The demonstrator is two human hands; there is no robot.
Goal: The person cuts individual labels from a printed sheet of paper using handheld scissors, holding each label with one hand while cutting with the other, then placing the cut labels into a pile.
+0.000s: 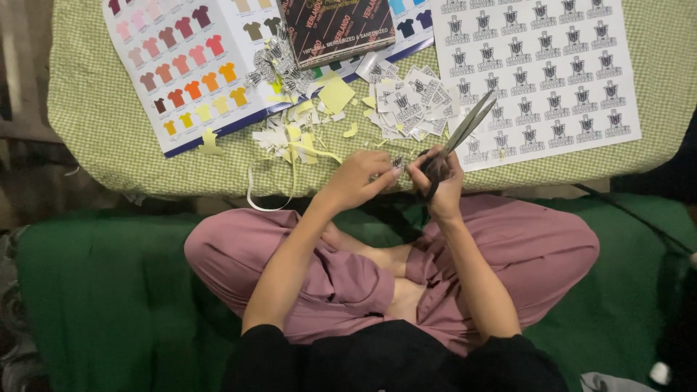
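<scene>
A low table (109,138) covered with a green-and-white checked cloth spans the upper part of the view, its front edge hanging in soft folds. Below it lies a deep green cushioned mat (94,290) (its surface faintly tufted), which fills the lower part from left to right. At the far left a strip of dim brownish floor (29,174) shows in shadow, and the light is soft and even.
</scene>
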